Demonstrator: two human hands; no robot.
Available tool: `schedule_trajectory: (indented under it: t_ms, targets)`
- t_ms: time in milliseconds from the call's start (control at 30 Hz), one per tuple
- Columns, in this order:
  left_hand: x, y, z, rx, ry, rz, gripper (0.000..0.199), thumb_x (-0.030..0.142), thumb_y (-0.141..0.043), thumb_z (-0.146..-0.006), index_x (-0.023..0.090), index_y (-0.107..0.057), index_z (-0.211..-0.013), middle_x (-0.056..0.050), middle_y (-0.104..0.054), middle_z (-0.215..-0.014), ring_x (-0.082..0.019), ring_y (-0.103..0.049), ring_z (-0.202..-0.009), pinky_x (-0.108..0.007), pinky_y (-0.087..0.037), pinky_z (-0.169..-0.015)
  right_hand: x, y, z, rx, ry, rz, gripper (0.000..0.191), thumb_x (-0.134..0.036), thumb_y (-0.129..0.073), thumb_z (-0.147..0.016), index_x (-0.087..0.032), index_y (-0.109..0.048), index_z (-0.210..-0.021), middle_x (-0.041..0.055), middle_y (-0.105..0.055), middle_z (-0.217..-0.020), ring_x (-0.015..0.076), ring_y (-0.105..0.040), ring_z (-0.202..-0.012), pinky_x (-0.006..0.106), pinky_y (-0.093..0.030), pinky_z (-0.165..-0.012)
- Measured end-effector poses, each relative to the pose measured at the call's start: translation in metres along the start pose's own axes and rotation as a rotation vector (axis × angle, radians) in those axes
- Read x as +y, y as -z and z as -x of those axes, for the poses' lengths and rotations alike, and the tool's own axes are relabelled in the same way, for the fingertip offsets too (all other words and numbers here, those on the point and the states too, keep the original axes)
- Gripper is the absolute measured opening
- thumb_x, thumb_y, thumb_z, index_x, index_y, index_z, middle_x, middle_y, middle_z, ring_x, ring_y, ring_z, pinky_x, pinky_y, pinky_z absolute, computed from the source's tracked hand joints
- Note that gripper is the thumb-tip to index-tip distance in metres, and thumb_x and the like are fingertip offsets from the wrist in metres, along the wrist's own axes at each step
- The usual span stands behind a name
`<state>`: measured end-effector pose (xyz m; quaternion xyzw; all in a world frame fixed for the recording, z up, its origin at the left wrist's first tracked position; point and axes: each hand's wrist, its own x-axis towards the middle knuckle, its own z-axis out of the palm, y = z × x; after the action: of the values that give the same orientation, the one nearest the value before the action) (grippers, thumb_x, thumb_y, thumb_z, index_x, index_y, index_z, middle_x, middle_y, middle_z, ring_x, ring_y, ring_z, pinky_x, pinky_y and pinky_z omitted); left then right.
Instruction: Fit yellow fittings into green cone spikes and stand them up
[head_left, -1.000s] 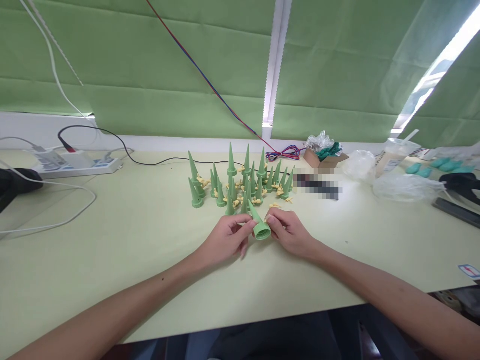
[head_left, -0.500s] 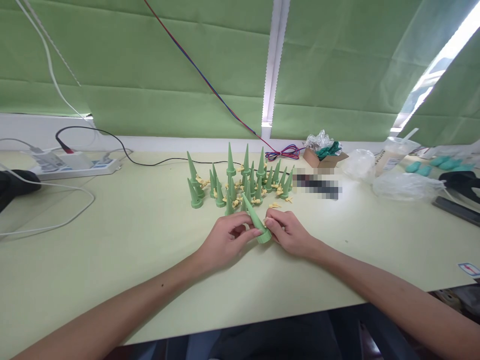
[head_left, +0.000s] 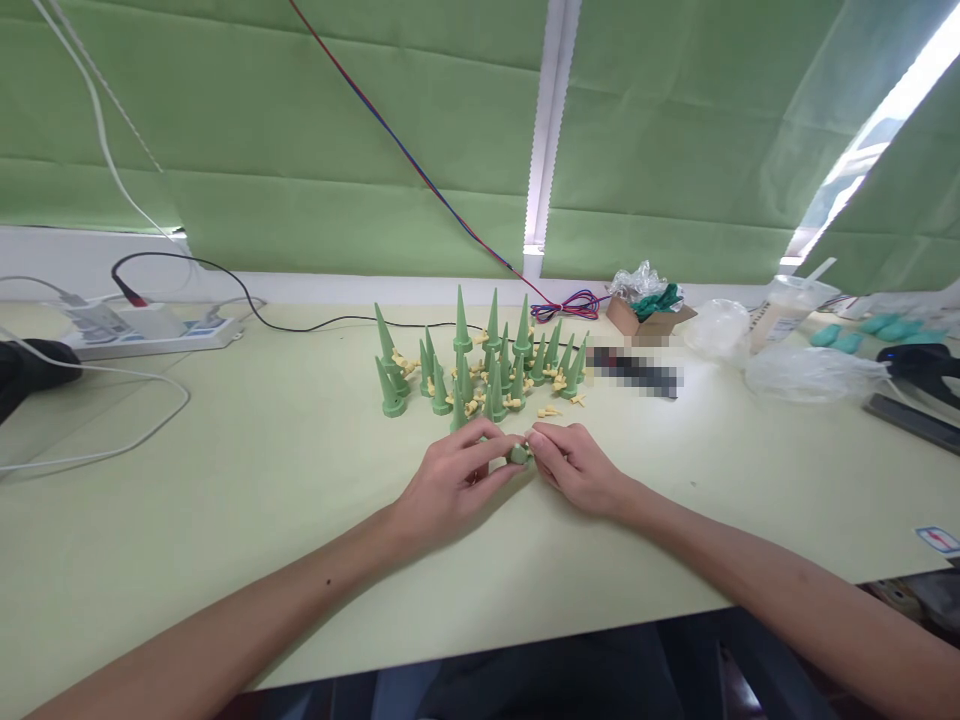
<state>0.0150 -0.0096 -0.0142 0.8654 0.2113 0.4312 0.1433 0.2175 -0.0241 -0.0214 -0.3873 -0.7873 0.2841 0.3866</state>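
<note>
Between the thumb and fingers of my left hand (head_left: 463, 470) is a green cone (head_left: 517, 454), tipped over so that mostly its lower end shows. My right hand (head_left: 571, 465) is closed in a pinch right at the cone's side; whatever its fingertips hold is too small and covered to make out. Just beyond my hands stands a cluster of upright green cones (head_left: 460, 325) with round bases. Small yellow pieces (head_left: 549, 411) lie among them and at their right side.
A power strip (head_left: 150, 335) with plugs and cables sits at the left. Along the back are a coil of red-blue wire (head_left: 577, 304) and a cardboard box (head_left: 651, 320). Plastic bags (head_left: 814, 372), a cup (head_left: 784, 308) and teal pieces (head_left: 847, 342) are on the right.
The cone in my left hand has turned from standing nearly upright, tip up, to lying over with its lower end toward me. My right hand stays pinched beside it.
</note>
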Motion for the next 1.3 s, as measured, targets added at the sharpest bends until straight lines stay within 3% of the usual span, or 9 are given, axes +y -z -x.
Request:
schedule_trajectory:
  t_ms: [100, 200, 567, 733, 867, 1100, 1300]
  targets:
    - [0.0004, -0.0008, 0.0002, 0.016, -0.089, -0.052, 0.024, 0.012, -0.061, -0.09, 0.019, -0.064, -0.113, -0.004, -0.062, -0.092, -0.006, -0.047, -0.056, -0.02, -0.041, -0.053, -0.0014, -0.0007, 0.0004, 0.003, -0.011, -0.006, 0.045, -0.035, -0.03, -0.104, -0.021, -0.035, -0.062, -0.0049, -0.037, -0.05, 0.0103, -0.034, -0.047, 0.026, -0.03, -0.053]
    - [0.0015, -0.0009, 0.0007, 0.017, -0.092, -0.078, 0.025, 0.011, -0.059, -0.091, 0.02, -0.063, -0.114, -0.004, -0.063, -0.092, -0.006, -0.049, -0.058, -0.019, -0.042, -0.054, -0.0014, -0.0016, -0.0001, 0.016, -0.015, -0.015, 0.046, -0.036, -0.03, -0.105, -0.021, -0.034, -0.062, -0.0049, -0.037, -0.05, 0.0102, -0.035, -0.047, 0.026, -0.031, -0.053]
    - [0.0004, -0.0013, 0.0019, -0.019, 0.15, -0.04, 0.023, 0.016, -0.051, -0.093, 0.022, -0.059, -0.114, -0.003, -0.061, -0.095, -0.006, -0.049, -0.057, -0.019, -0.043, -0.056, 0.0004, -0.0029, -0.0008, 0.114, -0.071, -0.1, 0.042, -0.047, -0.033, -0.103, -0.022, -0.035, -0.069, -0.0047, -0.037, -0.055, 0.0114, -0.034, -0.05, 0.026, -0.029, -0.051]
    - [0.0037, -0.0006, 0.0, -0.028, 0.318, -0.036, 0.011, 0.026, -0.049, -0.096, 0.018, -0.058, -0.093, 0.002, -0.059, -0.075, -0.007, -0.045, -0.053, -0.02, -0.038, -0.053, 0.0024, -0.0039, -0.002, 0.199, -0.089, -0.171, 0.041, -0.048, -0.034, -0.102, -0.023, -0.032, -0.07, -0.0046, -0.037, -0.057, 0.011, -0.032, -0.049, 0.025, -0.028, -0.048]
    - [0.0033, 0.0009, -0.0025, -0.084, 0.385, 0.0, 0.038, 0.034, -0.039, -0.1, 0.016, -0.058, -0.072, 0.001, -0.053, -0.062, -0.01, -0.047, -0.058, -0.023, -0.036, -0.057, 0.0021, -0.0039, -0.0026, 0.227, -0.086, -0.199, 0.041, -0.049, -0.035, -0.102, -0.023, -0.033, -0.07, -0.0048, -0.037, -0.056, 0.0108, -0.031, -0.048, 0.025, -0.028, -0.047]
    - [0.0019, 0.001, -0.0038, -0.189, 0.487, 0.128, 0.046, 0.045, -0.039, -0.099, 0.016, -0.054, -0.066, 0.003, -0.046, -0.055, -0.011, -0.043, -0.054, -0.024, -0.034, -0.054, -0.0005, -0.003, -0.0007, 0.144, -0.053, -0.139, 0.04, -0.047, -0.033, -0.103, -0.022, -0.038, -0.071, -0.0038, -0.041, -0.057, 0.0112, -0.035, -0.05, 0.026, -0.031, -0.051]
    - [0.0023, -0.0002, -0.0043, -0.203, 0.533, 0.151, 0.044, 0.047, -0.043, -0.096, 0.017, -0.05, -0.066, 0.003, -0.046, -0.056, -0.01, -0.041, -0.054, -0.023, -0.034, -0.052, 0.0007, -0.0043, -0.0003, 0.126, -0.036, -0.127, 0.04, -0.045, -0.033, -0.103, -0.022, -0.039, -0.072, -0.0043, -0.04, -0.057, 0.0112, -0.035, -0.05, 0.026, -0.031, -0.051]
